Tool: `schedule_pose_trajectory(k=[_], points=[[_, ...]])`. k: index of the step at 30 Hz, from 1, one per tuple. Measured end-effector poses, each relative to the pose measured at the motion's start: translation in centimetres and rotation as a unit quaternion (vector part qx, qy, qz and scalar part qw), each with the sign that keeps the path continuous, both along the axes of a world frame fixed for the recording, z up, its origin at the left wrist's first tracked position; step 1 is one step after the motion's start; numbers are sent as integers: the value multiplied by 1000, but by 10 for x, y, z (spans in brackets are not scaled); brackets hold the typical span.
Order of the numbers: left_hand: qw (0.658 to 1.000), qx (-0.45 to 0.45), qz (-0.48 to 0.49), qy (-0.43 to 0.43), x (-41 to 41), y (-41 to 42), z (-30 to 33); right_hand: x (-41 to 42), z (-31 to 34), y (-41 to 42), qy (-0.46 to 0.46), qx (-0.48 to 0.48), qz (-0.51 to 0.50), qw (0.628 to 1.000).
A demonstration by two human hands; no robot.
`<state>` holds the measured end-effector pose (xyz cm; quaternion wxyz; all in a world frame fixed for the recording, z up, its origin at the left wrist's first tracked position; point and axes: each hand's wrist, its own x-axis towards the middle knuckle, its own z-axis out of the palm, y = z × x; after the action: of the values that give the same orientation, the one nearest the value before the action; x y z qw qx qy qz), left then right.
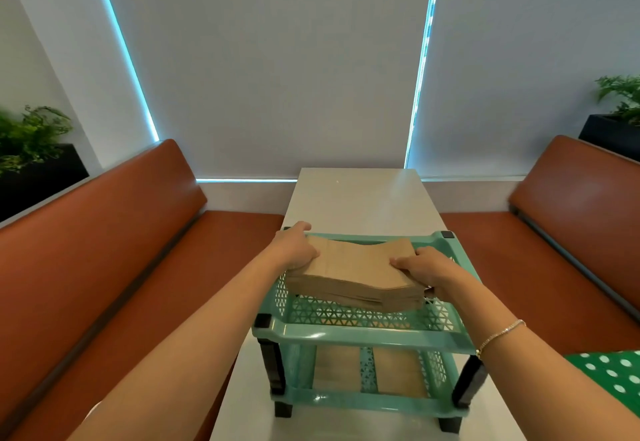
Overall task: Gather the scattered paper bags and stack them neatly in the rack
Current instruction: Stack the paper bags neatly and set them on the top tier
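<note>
A thick stack of brown paper bags (353,274) sits in, or just above, the top tray of the teal rack (360,331); contact with the tray floor cannot be told. The left hand (294,248) grips its left end and the right hand (420,267) its right end, fingers curled round the edges with thumbs on top. The stack looks light but floppy and prone to sliding apart, so holding both short ends seems wise. More bags lie on the lower shelf. The rack stands on the pale desk (360,198) between orange benches (104,232).
</note>
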<state>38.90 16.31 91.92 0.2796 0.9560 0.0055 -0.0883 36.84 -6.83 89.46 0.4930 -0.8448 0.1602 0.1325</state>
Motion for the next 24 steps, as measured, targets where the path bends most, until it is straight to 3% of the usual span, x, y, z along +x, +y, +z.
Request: schedule_pose_trajectory(k=[6,10,14,19,24], points=[[995,85,-50,-24,-3,4,-6,-11,1,4,38,-21,-10,999],[982,162,-91,8,-11,-1,-5,-20,-4,3,50,-42,15,998],[985,157,-33,63,-20,-15,-2,-25,-9,5,60,-37,34,997],[960,253,-81,85,-27,-26,-5,-29,-9,7,49,-74,55,995],[956,263,-90,93,-34,-24,1,-27,-6,11,43,-119,68,990]])
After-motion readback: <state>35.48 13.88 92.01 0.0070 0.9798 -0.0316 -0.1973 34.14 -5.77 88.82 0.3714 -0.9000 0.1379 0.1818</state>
